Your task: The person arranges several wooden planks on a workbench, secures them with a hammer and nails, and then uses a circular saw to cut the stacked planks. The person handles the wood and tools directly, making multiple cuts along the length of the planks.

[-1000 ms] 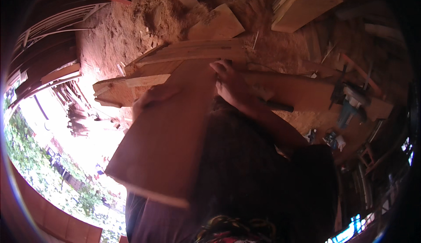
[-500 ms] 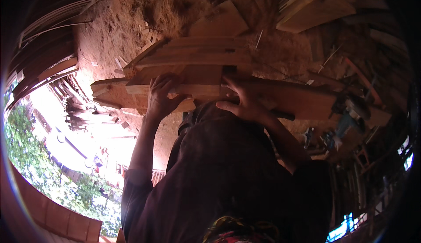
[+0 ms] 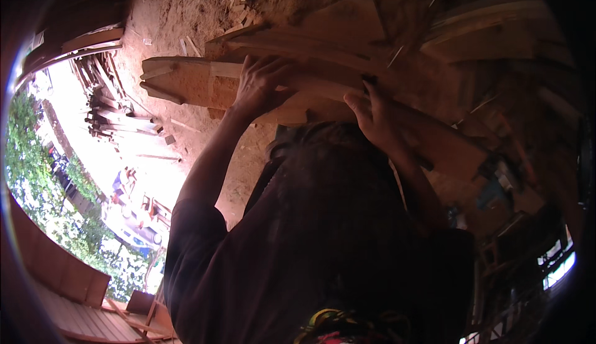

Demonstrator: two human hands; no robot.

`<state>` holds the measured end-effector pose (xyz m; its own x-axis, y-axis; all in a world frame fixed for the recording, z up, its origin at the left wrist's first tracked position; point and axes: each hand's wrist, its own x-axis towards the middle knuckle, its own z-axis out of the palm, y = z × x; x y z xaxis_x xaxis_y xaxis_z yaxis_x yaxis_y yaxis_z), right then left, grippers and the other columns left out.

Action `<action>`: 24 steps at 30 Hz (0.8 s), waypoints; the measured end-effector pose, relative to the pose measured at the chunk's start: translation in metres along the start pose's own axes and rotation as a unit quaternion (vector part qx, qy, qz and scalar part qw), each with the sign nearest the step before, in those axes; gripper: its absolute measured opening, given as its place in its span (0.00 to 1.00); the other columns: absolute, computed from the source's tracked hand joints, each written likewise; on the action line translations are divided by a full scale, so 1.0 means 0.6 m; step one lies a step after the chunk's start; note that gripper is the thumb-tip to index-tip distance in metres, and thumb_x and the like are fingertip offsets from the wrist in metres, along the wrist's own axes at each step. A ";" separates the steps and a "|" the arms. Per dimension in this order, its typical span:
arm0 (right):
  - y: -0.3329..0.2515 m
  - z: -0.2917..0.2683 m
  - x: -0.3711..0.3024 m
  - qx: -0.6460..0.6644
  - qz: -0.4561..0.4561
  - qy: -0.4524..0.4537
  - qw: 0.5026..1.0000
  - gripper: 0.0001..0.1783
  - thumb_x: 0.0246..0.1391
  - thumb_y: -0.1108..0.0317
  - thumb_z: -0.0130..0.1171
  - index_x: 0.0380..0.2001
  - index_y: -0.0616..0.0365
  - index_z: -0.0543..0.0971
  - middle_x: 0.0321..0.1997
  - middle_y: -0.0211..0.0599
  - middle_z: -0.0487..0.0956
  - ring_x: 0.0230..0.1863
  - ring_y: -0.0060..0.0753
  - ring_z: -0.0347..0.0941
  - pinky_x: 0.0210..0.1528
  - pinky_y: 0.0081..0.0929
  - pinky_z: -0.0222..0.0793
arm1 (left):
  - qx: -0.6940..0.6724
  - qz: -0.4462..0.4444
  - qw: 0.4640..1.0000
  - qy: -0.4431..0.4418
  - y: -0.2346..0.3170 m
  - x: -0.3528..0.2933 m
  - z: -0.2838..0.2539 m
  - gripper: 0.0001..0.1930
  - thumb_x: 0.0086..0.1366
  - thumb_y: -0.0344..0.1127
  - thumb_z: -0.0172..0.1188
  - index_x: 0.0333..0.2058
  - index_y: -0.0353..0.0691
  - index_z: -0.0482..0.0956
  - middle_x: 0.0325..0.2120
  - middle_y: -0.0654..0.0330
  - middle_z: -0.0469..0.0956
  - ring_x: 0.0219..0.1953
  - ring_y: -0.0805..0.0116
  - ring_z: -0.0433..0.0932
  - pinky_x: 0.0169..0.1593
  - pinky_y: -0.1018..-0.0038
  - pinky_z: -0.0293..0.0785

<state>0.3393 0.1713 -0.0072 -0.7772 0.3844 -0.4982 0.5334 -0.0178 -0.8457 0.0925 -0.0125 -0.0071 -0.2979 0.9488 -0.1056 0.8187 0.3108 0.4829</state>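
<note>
A wooden board [image 3: 320, 82] lies crosswise in front of me, on top of a longer plank [image 3: 177, 83]. My left hand [image 3: 264, 86] is closed over the board's left part, fingers on its far side and thumb toward me. At the board's right end, my right hand [image 3: 375, 114] grips with thumb and fingers; a small dark patch shows by its fingertips, and I cannot tell whether it is a hole or a shadow. Under my hands, the long plank runs out to the left and to the lower right. Another board [image 3: 292, 43] lies just beyond.
A teal power tool [image 3: 493, 192] rests on the right part of the plank. Stacked timber [image 3: 490, 30] stands at the far right. Sawdust and scraps cover the ground [image 3: 192, 9] at the far left. A pile of wood offcuts [image 3: 115, 108] lies in bright light at left.
Both hands and the board have shifted right and away in the picture, and the board now slants down to the right. The whole view has turned somewhat as well.
</note>
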 end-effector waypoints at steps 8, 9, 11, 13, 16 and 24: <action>0.033 0.020 0.001 -0.015 -0.002 0.054 0.998 0.35 0.74 0.46 0.60 0.62 0.72 0.76 0.53 0.52 0.84 0.55 0.40 0.81 0.58 0.36 0.75 | -0.022 0.060 0.997 0.037 -0.022 0.002 0.020 0.27 0.54 0.37 0.78 0.54 0.52 0.83 0.47 0.65 0.88 0.57 0.63 0.84 0.64 0.56 0.66; 0.031 0.020 0.000 -0.007 0.011 0.051 0.999 0.34 0.73 0.45 0.60 0.61 0.71 0.76 0.52 0.51 0.84 0.55 0.40 0.81 0.58 0.35 0.76 | -0.030 0.064 0.997 0.033 -0.026 0.003 0.020 0.26 0.54 0.37 0.78 0.54 0.52 0.83 0.46 0.65 0.88 0.56 0.63 0.84 0.63 0.56 0.66; 0.028 0.021 0.000 0.009 0.045 0.041 0.998 0.35 0.72 0.45 0.60 0.62 0.70 0.76 0.55 0.54 0.84 0.58 0.43 0.81 0.61 0.37 0.75 | -0.044 0.070 0.996 0.023 -0.033 0.002 0.021 0.25 0.55 0.36 0.78 0.52 0.51 0.82 0.43 0.65 0.88 0.53 0.63 0.85 0.63 0.56 0.67; 0.024 0.016 0.004 0.000 0.103 0.011 0.995 0.36 0.72 0.44 0.61 0.64 0.69 0.75 0.59 0.56 0.83 0.62 0.45 0.80 0.64 0.38 0.74 | -0.052 0.076 0.995 0.039 -0.038 0.000 0.025 0.23 0.57 0.36 0.77 0.51 0.51 0.81 0.41 0.64 0.88 0.51 0.62 0.86 0.62 0.56 0.67; 0.019 0.009 0.012 -0.009 0.153 -0.010 0.988 0.37 0.70 0.43 0.63 0.65 0.68 0.75 0.59 0.54 0.83 0.62 0.39 0.80 0.62 0.35 0.74 | -0.043 0.079 0.995 0.035 -0.043 -0.001 0.023 0.26 0.58 0.39 0.78 0.55 0.50 0.81 0.41 0.60 0.87 0.49 0.57 0.86 0.65 0.55 0.67; 0.049 0.059 -0.056 0.185 0.013 0.214 0.959 0.34 0.71 0.52 0.66 0.71 0.62 0.73 0.65 0.42 0.80 0.58 0.27 0.80 0.54 0.26 0.77 | -0.056 0.109 0.992 0.016 -0.081 0.006 0.047 0.30 0.60 0.40 0.77 0.61 0.46 0.80 0.53 0.56 0.85 0.56 0.51 0.83 0.69 0.52 0.65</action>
<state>0.3690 0.1252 -0.0222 -0.5154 0.7213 -0.4627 0.3342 -0.3280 -0.8836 0.0657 -0.0225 -0.0552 -0.1373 0.9898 0.0390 0.8057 0.0887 0.5857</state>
